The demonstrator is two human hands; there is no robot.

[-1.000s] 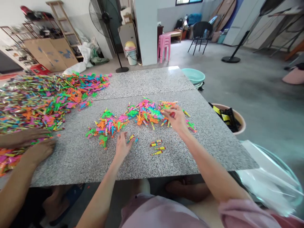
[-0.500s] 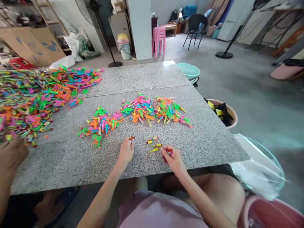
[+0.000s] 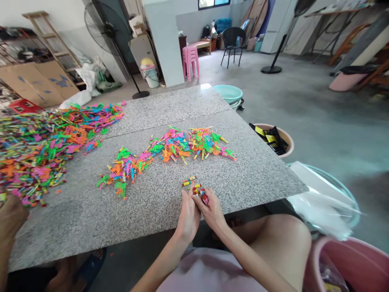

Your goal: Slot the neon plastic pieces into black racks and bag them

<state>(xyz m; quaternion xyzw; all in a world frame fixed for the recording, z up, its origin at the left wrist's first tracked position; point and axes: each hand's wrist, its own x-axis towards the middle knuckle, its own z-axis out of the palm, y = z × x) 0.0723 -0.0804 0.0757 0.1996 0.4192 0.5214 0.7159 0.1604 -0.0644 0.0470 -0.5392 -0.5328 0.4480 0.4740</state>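
Observation:
My left hand (image 3: 189, 217) and my right hand (image 3: 213, 209) meet just above the near part of the table. Between their fingers is a cluster of small tubes (image 3: 205, 199) with red ends; how many each hand grips is partly hidden. The left fingers reach upward along the tubes, while the right thumb and fingers close round them. Just beyond my fingertips lie a few loose small tubes (image 3: 189, 181) with yellow wraps and dark red ends. Farther back spreads a pile of neon plastic pieces (image 3: 178, 142) with tubes among them, in pink, green, orange and blue.
A much larger heap of such pieces (image 3: 71, 136) covers the left of the speckled stone table (image 3: 158, 207). Another person's hand (image 3: 13, 215) is at the left edge. Right of the table stand a tub of black items (image 3: 275, 140), a plastic bag (image 3: 319, 202) and a pink tub (image 3: 349, 251).
My left hand has moved right to join my right hand, bringing its tubes along. Some loose tubes near my right hand are now gathered or hidden by the hands. The view has shifted slightly.

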